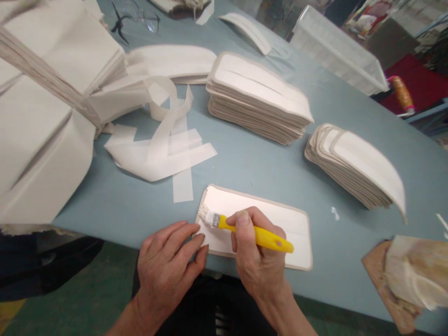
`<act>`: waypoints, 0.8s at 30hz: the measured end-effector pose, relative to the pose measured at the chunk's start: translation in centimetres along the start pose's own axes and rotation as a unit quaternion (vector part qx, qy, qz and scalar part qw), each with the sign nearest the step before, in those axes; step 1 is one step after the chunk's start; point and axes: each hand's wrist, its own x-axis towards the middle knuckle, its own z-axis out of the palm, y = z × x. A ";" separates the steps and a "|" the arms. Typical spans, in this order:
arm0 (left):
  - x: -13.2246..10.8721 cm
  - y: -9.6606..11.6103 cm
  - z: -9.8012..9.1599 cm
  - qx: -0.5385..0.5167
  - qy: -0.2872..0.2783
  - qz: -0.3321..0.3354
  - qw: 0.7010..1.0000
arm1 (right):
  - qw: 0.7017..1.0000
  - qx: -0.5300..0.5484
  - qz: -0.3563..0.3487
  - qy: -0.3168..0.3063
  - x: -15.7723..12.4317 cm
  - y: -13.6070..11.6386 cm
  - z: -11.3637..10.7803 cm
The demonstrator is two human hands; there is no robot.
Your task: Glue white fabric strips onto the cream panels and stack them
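Before me on the table lies a white rounded rectangular panel (294,233) with a beige edge. My right hand (257,252) grips a yellow-handled paintbrush (273,239), and its bristles touch the panel near the left end. White paste-like stuff coats the bristles. My left hand (171,261) rests at the panel's left edge, fingers stretched out with the tips on the edge; it holds nothing. Beyond the panel stand a tall stack of similar panels (259,98) and, to its right, a second fanned stack (353,163).
Translucent strips (161,158) lie at the left by large bundled white sheets (42,154). Glasses (150,21) are at the back left. A clear plastic bin (339,51) stands at the back right. A smeared container (416,270) on a brown board sits at the right edge.
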 end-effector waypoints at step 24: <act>0.2 -0.4 0.2 0.057 -0.010 0.062 0.996 | 0.994 0.102 0.022 0.031 -1.8 4.0 -3.4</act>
